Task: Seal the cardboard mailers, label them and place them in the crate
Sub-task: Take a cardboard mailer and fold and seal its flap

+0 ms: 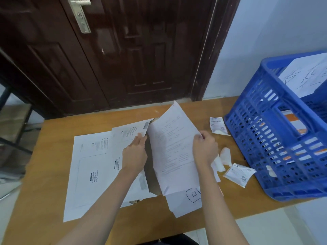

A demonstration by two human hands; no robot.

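Mailer (134, 138) lies open between the hands, long axis running away from the person. Left hand (135, 152) pinches its flap; right hand (203, 147) pinches the sheet (173, 149) (crate (276, 138) sits right, nearer that hand).

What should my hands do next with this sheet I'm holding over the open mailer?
Probably slide the sheet down into the mailer: the left hand holds its flap open, the right hand pinches the sheet's edge, and it isn't sealed yet.

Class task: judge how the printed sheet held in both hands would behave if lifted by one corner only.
The printed sheet would probably droop: it already bends between the left hand and right hand. It looks thin, so likely very light and easily creased.
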